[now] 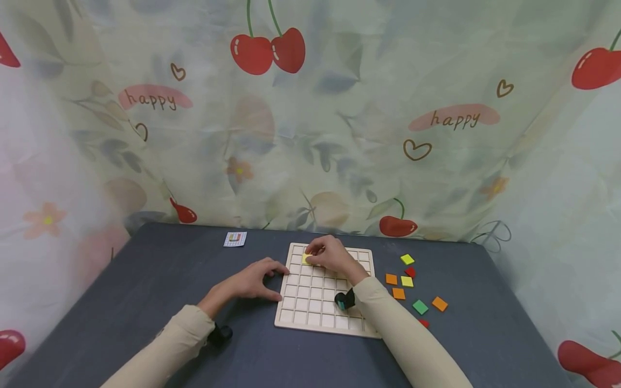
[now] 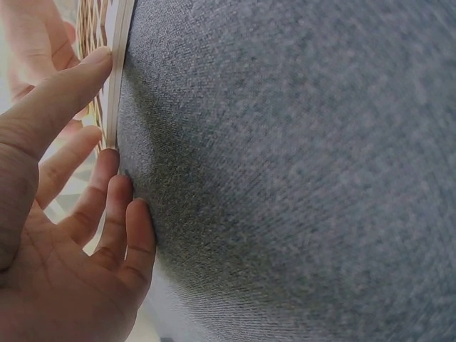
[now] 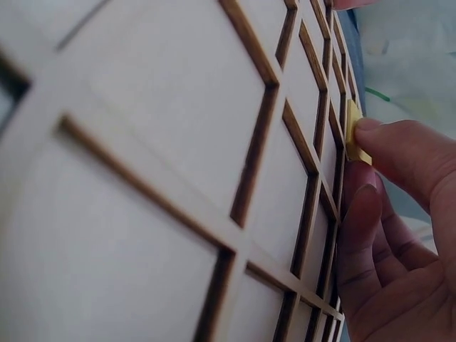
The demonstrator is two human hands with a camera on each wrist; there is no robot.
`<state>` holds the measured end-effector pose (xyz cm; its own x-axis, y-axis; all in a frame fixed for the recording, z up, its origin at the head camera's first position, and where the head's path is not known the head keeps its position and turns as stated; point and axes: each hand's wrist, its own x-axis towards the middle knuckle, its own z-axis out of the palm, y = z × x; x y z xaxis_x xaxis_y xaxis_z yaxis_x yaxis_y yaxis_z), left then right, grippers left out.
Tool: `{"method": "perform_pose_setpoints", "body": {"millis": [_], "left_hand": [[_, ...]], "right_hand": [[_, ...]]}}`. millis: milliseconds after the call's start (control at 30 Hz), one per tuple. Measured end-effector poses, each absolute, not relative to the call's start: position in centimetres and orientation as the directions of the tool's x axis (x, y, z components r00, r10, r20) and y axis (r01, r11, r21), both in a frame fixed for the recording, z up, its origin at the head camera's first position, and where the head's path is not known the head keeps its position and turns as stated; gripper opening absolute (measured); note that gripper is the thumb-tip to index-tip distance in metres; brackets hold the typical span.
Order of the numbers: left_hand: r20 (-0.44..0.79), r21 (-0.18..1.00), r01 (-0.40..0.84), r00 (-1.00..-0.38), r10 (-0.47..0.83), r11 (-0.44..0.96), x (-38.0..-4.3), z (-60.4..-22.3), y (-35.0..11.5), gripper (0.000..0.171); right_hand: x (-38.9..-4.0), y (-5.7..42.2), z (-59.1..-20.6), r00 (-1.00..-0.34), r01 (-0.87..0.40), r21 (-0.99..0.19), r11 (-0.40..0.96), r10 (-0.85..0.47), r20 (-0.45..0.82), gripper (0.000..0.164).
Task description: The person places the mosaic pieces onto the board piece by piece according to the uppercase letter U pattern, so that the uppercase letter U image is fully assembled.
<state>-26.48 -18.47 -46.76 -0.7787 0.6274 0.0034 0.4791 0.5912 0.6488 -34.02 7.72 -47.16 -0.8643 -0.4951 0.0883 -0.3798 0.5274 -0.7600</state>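
Note:
A pale wooden grid board point(image 1: 310, 293) with raised ridges between square cells lies on the dark table. At its upper left, a yellow square tile point(image 3: 353, 132) sits at the cells, and my right hand point(image 1: 332, 256) pinches it with the thumb against its face. The fingers below the tile are bent in the right wrist view. My left hand point(image 1: 254, 277) spreads along the board's left edge, thumb and fingertips touching the rim, the fingers loosely extended. In the left wrist view the left hand point(image 2: 85, 235) rests by the board's side edge point(image 2: 120, 71).
Right of the board lie several loose tiles, among them a yellow tile point(image 1: 407, 260), an orange tile point(image 1: 440, 304), a green tile point(image 1: 420, 307) and a red tile point(image 1: 410, 271). A small printed card point(image 1: 235, 239) lies at the back left. A patterned curtain point(image 1: 310, 134) hangs behind the table.

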Motion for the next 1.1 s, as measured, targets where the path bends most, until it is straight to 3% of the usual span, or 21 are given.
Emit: {"method": "perform_pose_setpoints", "body": {"millis": [500,800,1100], "left_hand": [[0.003,0.644,0.480,-0.780,0.625,0.596,-26.4,-46.5,-18.2,0.057],[0.017,0.649,0.485,-0.780,0.626,0.586,-26.2,-46.4,-18.2,0.056],[0.026,0.640,0.496,-0.778,0.628,0.587,-26.1,-46.6,-18.3,0.056]], "right_hand": [[-33.6,8.6,-46.7,-0.845,-0.369,-0.808,0.459,-0.528,0.086,0.017],[-33.1,11.2,-45.8,-0.799,-0.415,-0.837,0.357,-0.582,0.148,0.025],[-31.8,14.9,-44.8,-0.795,-0.441,-0.820,0.364,-0.583,0.168,0.029]]}}
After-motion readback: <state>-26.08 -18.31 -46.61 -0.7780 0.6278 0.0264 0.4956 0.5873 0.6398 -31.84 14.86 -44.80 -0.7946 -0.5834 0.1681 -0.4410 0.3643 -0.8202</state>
